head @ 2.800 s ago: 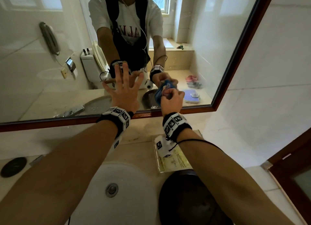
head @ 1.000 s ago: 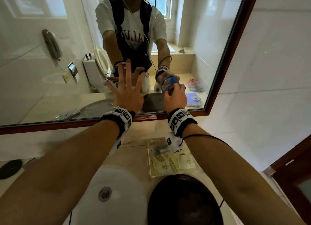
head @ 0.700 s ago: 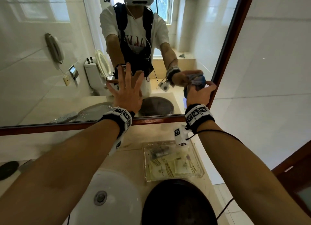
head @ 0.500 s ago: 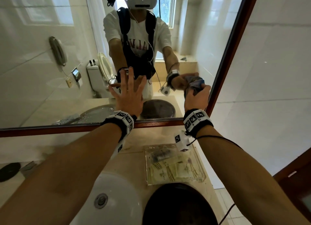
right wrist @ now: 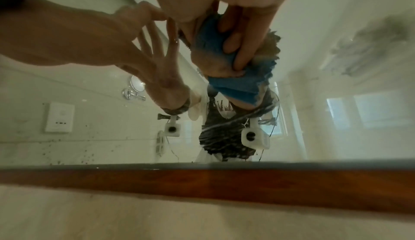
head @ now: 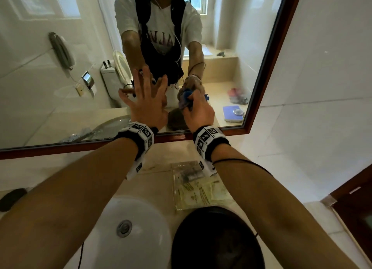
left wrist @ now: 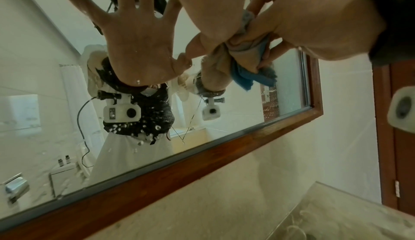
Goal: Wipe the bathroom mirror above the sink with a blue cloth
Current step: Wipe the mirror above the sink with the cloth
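Observation:
The wood-framed mirror (head: 60, 91) hangs above the counter. My left hand (head: 147, 91) lies flat on the glass with its fingers spread. Just to its right, my right hand (head: 193, 105) grips a bunched blue cloth (head: 187, 95) and presses it against the lower part of the glass. In the right wrist view my fingers (right wrist: 238, 45) curl round the blue cloth (right wrist: 206, 43), with the left hand (right wrist: 67, 36) beside it. In the left wrist view the cloth (left wrist: 244, 77) shows under the right hand (left wrist: 314, 22). Droplets and specks dot the glass (left wrist: 139, 133) near the lower frame.
Below the mirror are a white sink basin (head: 130, 228), a clear tray of sachets (head: 197, 184) and a dark round object (head: 217, 238) at the counter's front. A black disc (head: 12, 198) lies far left. A wooden door (head: 358, 208) stands at the right.
My right hand has carried the cloth from the mirror's right edge back left and down, close to the left hand. The left hand has stayed flat on the glass.

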Demonstrator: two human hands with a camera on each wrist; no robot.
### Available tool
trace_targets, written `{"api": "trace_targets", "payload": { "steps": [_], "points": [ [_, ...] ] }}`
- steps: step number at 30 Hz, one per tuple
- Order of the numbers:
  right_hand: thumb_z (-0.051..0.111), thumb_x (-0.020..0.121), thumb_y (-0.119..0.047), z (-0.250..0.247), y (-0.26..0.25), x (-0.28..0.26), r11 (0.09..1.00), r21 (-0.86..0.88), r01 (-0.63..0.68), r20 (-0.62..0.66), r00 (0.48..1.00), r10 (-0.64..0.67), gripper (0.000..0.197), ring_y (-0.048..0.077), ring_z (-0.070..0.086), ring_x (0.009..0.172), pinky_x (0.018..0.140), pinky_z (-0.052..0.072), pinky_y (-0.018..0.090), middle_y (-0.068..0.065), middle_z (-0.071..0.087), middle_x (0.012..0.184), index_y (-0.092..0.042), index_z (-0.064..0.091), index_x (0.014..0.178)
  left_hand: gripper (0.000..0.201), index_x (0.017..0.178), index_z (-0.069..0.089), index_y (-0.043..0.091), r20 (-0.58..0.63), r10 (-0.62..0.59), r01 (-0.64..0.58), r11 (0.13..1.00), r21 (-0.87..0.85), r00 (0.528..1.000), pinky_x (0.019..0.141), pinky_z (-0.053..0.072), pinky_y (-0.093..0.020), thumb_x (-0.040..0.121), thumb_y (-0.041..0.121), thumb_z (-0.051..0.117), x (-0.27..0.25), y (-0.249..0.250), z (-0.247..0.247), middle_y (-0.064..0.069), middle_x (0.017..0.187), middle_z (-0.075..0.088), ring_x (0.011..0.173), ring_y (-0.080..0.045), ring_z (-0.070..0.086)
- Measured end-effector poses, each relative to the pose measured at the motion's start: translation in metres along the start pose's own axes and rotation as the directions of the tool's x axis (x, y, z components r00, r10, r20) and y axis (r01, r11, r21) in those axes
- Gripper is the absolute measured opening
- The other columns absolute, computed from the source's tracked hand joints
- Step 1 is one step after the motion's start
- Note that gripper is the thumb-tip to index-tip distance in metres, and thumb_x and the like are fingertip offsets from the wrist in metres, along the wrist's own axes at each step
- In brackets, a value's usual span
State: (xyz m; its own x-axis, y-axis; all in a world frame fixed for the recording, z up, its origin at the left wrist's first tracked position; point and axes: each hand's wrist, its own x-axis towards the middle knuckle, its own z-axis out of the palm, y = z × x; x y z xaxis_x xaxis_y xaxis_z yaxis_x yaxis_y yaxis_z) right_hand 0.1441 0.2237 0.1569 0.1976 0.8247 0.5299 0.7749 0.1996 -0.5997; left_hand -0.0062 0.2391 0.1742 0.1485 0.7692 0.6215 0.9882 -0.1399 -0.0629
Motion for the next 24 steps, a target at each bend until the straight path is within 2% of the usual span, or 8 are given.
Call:
{"api": "trace_targets", "payload": {
  "steps": [3,6,8,11,13,17,21,24],
  "points": [
    [0.052,0.088,-0.018,-0.017,0.015,0.004,0.997,0.034,-0.064,-0.036,0.997,0.065,0.024,0.035,0.061,0.086,0.068,0.048,0.037,0.010,0.063,0.103,-0.014,0.048,0.112,0.100,0.151,0.005,0.037,0.002,0.011,-0.010,0.999,-0.035,1.000,0.099,0.012,-0.079,0.073,0.061,0.061,-0.001,-0.002,0.002,-0.015,0.159,-0.009,0.144,-0.039,-0.008],
    [0.052,0.088,-0.014,-0.041,0.047,0.008,0.966,0.107,-0.235,-0.098,0.964,0.245,0.025,0.025,0.057,0.083,0.070,0.038,0.029,0.004,0.062,0.101,-0.017,0.050,0.112,0.107,0.151,0.001,0.037,0.026,0.006,-0.005,0.999,-0.053,1.000,0.098,0.012,-0.080,0.068,0.075,0.057,-0.001,-0.002,0.001,-0.015,0.159,-0.011,0.144,-0.040,-0.010],
    [0.054,0.086,-0.014,-0.059,0.078,0.010,0.934,0.121,-0.335,-0.141,0.926,0.351,0.028,0.023,0.058,0.089,0.074,0.039,0.028,0.003,0.061,0.107,-0.020,0.051,0.113,0.106,0.152,0.002,0.037,0.028,-0.001,0.003,0.998,-0.065,1.000,0.098,0.011,-0.080,0.069,0.077,0.055,-0.001,0.000,0.000,-0.017,0.159,-0.010,0.144,-0.040,-0.009],
    [0.055,0.085,-0.018,-0.076,0.113,0.013,0.909,0.081,-0.409,-0.170,0.893,0.417,0.020,0.035,0.060,0.092,0.072,0.040,0.031,0.010,0.061,0.108,-0.017,0.048,0.104,0.103,0.151,0.004,0.036,0.012,-0.021,0.022,0.997,-0.079,1.000,0.098,0.011,-0.080,0.071,0.076,0.054,0.000,0.002,0.001,-0.018,0.159,-0.008,0.144,-0.041,-0.008],
    [0.053,0.085,-0.016,-0.074,0.117,0.013,0.907,0.077,-0.414,-0.173,0.890,0.421,0.020,0.035,0.059,0.092,0.073,0.042,0.033,0.010,0.061,0.110,-0.016,0.047,0.104,0.102,0.151,0.003,0.036,0.012,-0.028,0.029,0.997,-0.069,1.000,0.098,0.011,-0.080,0.071,0.076,0.055,0.000,0.003,0.001,-0.018,0.159,-0.008,0.144,-0.041,-0.008],
    [0.052,0.082,-0.010,-0.061,0.110,0.005,0.864,0.194,-0.465,-0.193,0.846,0.498,0.023,0.033,0.060,0.094,0.073,0.038,0.028,0.008,0.062,0.109,-0.015,0.047,0.103,0.104,0.151,0.000,0.036,0.036,-0.021,0.022,0.999,-0.045,0.999,0.098,0.011,-0.079,0.071,0.074,0.056,-0.001,0.003,-0.001,-0.018,0.158,-0.011,0.143,-0.042,-0.010],
    [0.055,0.079,-0.008,-0.041,0.102,-0.012,0.867,0.182,-0.464,-0.087,0.870,0.485,0.020,0.031,0.059,0.092,0.074,0.038,0.028,0.010,0.062,0.103,-0.018,0.044,0.092,0.103,0.151,0.000,0.035,0.018,-0.016,0.017,0.999,-0.042,1.000,0.098,0.010,-0.080,0.073,0.070,0.057,-0.001,0.003,0.002,-0.019,0.158,-0.009,0.143,-0.043,-0.009],
    [0.060,0.080,-0.010,-0.014,0.087,-0.026,0.876,0.157,-0.456,-0.012,0.886,0.464,0.019,0.031,0.059,0.091,0.072,0.036,0.027,0.009,0.063,0.099,-0.017,0.045,0.090,0.105,0.151,-0.001,0.035,0.005,-0.017,0.017,0.999,-0.029,1.000,0.098,0.010,-0.080,0.072,0.073,0.056,-0.001,0.003,0.003,-0.020,0.158,-0.008,0.143,-0.043,-0.008]
  ]
}}
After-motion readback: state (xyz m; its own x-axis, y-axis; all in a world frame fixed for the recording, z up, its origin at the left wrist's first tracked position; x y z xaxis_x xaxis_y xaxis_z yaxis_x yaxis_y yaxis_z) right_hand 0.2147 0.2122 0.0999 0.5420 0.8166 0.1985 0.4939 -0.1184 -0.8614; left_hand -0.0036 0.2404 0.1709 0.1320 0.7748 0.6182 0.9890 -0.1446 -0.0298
